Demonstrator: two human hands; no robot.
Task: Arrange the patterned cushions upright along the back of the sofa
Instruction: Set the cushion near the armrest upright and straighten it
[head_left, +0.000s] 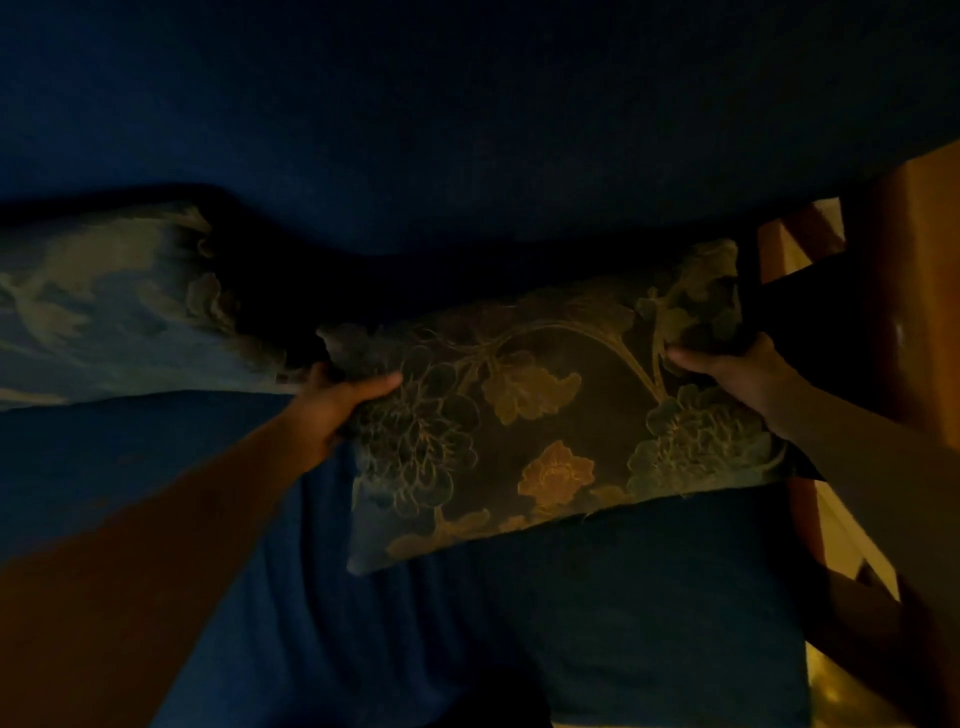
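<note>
The room is dim. A dark floral cushion (550, 415) with green and orange flowers is held over the right part of the blue sofa seat (623, 597), tilted, its top edge close to the sofa back (467, 130). My left hand (337, 405) grips its upper left corner, thumb across the front. My right hand (737, 369) grips its upper right corner. A second, paler patterned cushion (104, 301) leans against the sofa back at the left.
A wooden armrest or frame (904, 291) stands at the right end of the sofa, with a lit yellowish floor (841, 540) beyond it. A dark gap lies between the two cushions along the sofa back.
</note>
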